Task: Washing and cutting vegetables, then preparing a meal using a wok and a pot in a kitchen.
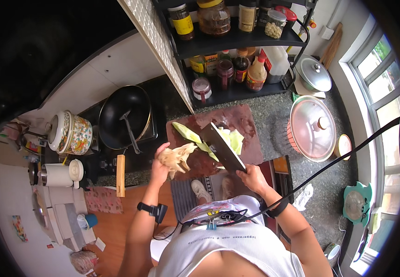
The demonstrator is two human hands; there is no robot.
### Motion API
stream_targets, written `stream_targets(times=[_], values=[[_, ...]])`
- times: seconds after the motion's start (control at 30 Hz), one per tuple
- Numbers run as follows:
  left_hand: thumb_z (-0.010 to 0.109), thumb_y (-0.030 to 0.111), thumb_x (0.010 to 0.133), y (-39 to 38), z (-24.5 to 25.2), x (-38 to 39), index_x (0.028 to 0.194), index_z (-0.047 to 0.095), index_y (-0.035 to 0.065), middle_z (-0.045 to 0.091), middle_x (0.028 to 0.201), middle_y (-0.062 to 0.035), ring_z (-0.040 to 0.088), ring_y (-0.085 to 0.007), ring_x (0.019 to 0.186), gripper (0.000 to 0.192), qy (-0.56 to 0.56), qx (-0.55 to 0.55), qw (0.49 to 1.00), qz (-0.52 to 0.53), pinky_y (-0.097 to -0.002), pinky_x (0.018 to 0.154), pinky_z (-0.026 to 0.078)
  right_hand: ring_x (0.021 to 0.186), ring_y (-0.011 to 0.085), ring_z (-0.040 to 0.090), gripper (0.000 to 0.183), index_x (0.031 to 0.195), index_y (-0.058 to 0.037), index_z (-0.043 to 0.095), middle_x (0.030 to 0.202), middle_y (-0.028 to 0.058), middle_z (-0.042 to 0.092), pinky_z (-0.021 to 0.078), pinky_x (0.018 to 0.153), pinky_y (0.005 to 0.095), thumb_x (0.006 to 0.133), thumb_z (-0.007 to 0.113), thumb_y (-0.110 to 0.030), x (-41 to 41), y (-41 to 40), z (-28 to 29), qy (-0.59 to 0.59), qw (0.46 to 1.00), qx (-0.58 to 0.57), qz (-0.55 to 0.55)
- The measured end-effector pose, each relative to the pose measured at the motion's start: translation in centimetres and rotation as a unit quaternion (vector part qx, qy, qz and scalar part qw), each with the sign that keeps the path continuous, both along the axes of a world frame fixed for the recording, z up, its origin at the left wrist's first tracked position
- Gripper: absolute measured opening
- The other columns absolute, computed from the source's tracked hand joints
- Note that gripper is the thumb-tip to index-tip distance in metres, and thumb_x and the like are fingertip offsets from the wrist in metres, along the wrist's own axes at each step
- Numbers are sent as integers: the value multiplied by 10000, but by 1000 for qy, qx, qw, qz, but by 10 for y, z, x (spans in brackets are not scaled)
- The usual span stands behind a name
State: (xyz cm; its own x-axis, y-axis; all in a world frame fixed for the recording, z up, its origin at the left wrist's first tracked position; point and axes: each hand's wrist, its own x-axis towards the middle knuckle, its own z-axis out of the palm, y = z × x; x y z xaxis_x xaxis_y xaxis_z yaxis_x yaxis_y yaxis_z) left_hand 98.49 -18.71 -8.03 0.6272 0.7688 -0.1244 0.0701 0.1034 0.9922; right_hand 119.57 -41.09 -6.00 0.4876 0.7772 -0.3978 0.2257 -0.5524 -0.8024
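My right hand point(253, 178) grips the handle end of a dark-bladed cleaver point(220, 145). The blade slants over a reddish-brown cutting board point(251, 135), above pale green vegetable pieces. One long, pointed vegetable piece point(186, 132) lies to the left of the blade. Other cut pieces point(236, 140) sit to its right, partly hidden by the steel. In my left hand point(160, 168) is a crumpled tan, cloth-like thing point(177, 157), held at the board's left edge; its exact kind is unclear.
A black wok point(116, 107) with a spatula rests on the stove at left, its wooden handle point(120, 175) jutting out. Behind the board stands a rack point(200, 52) of jars and bottles. A lidded pink basket point(312, 128) is at right. A black cable point(324, 169) crosses my right forearm.
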Motion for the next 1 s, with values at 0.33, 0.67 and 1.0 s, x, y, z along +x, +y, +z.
stream_targets(times=[0.33,0.67,1.0], values=[[422,-33,750,2,-20,5,993,470,-35,544,929,-86,541,-197,884,247,14,-18,994,107,-280,784,424,704,364,552,242,765,46,546,689,235,552,430,644,404,719,518,-190,-25,47,-49,-43,992,-20,115],[527,-93,643,15,-1,14,980,527,-16,587,908,-66,548,-137,867,345,102,-94,990,10,-245,747,441,765,362,545,240,813,13,567,748,233,559,427,690,395,722,528,-206,-14,31,-25,9,990,-113,84],[511,1,636,2,-55,19,824,611,91,568,871,-90,517,-266,843,232,260,432,819,-275,-334,717,417,502,198,541,228,724,47,546,555,130,538,420,511,320,730,550,-181,-12,17,-35,-6,997,-55,53]])
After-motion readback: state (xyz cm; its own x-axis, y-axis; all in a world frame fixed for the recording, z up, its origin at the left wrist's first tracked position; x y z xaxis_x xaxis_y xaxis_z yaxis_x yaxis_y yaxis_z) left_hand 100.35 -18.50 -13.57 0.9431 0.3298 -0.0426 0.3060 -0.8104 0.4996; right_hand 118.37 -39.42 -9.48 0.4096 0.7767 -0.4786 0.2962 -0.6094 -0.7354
